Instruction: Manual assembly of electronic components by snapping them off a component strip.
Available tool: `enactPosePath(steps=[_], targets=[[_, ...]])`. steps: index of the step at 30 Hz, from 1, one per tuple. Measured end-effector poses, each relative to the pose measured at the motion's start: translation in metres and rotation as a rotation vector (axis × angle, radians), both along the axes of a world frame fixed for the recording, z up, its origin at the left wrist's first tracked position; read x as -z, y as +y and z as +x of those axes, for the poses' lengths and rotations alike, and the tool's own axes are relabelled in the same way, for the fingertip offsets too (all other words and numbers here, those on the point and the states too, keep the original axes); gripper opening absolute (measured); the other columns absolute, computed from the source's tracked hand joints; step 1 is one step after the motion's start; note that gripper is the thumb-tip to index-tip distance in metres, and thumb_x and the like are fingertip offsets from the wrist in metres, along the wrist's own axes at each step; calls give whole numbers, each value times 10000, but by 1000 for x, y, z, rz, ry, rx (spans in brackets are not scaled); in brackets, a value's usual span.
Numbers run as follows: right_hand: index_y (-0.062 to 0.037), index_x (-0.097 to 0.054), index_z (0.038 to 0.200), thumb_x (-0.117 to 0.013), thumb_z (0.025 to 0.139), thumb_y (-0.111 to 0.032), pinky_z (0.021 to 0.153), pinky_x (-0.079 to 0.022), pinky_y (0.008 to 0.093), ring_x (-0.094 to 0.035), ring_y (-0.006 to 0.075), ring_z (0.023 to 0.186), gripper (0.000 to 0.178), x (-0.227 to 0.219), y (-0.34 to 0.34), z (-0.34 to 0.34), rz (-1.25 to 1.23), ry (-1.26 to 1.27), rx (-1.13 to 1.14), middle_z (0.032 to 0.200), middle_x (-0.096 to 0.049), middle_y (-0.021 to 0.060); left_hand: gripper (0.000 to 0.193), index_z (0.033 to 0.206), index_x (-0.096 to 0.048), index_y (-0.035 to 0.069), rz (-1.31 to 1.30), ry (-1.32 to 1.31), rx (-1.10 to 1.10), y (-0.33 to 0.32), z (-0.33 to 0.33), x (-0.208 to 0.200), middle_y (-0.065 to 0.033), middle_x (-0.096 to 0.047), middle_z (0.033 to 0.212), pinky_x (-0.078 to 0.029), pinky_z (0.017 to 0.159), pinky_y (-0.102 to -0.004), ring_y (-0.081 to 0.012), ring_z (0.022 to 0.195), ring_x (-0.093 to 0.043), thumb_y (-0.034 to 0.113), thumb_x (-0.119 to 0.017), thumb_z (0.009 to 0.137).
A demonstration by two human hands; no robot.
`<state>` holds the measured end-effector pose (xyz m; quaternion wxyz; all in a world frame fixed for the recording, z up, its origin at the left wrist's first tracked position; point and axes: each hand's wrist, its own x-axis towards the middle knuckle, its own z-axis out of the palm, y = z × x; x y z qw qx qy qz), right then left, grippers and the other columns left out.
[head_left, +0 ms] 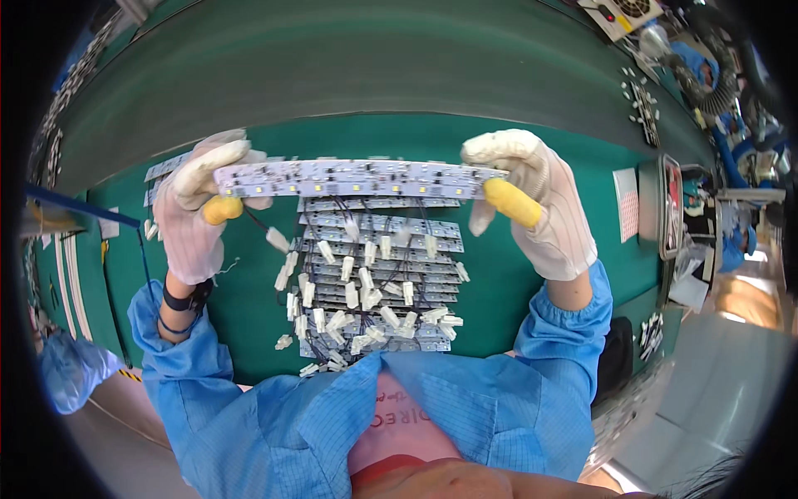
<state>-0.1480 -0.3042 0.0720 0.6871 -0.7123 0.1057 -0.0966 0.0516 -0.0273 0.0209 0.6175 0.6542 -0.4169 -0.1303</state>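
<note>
Pinching LED strip (pixel 357 178) — left hand (pixel 195 208); right hand (pixel 536 204).

Light: bright, even, from overhead | Shadows: soft, faint on the mat (pixel 249 308) | Glare: floor (pixel 731 366) at right washed out | Focus: centre sharp | Edges: heavy fisheye bend, black corners, rim details smeared
</note>
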Motion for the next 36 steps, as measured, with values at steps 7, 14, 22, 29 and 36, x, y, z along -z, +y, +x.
enactPosePath(steps=[7,14,22,29,36], targets=[[14,-536,1199,-681,881,-345,757,-500,302,-657,164,725,500,3,-7,-3,135,-132,-95,933,-645,94,479,1267,-571,-17,32,32,-89,-7,3,2,-155,-677,1071,-513,847,-280,-172,870,-669,271,-650,894],[56,-476,1248,-706,886,-229,751,-559,281,-668,204,957,515,6,-14,-4,216,-90,-223,1027,-649,129,410,1244,-606,17,429,-421,-166,-13,9,-9,-109,-711,1032,-461,948,-304,-174,986,-660,266,-509,933],[32,-494,1244,-665,895,-264,741,-532,284,-669,181,763,488,2,-10,-2,36,-87,-126,1041,-634,151,460,1239,-591,-30,172,16,-137,-4,3,-5,-150,-696,1053,-491,917,-304,-188,968,-669,265,-626,888],[19,-536,1201,-687,844,-393,626,-456,233,-608,136,670,565,9,-4,5,-82,-44,26,960,-612,82,459,1250,-559,-74,-24,138,-24,0,-5,-5,-177,-635,1166,-548,815,-291,-216,927,-682,117,-661,845],[6,-517,1231,-715,738,-635,637,-432,217,-580,105,677,833,17,-6,9,-109,18,60,867,-591,42,539,1113,-700,98,42,-456,-85,-3,-2,-11,-61,-704,886,-511,799,-346,-251,987,-649,251,-851,619]])
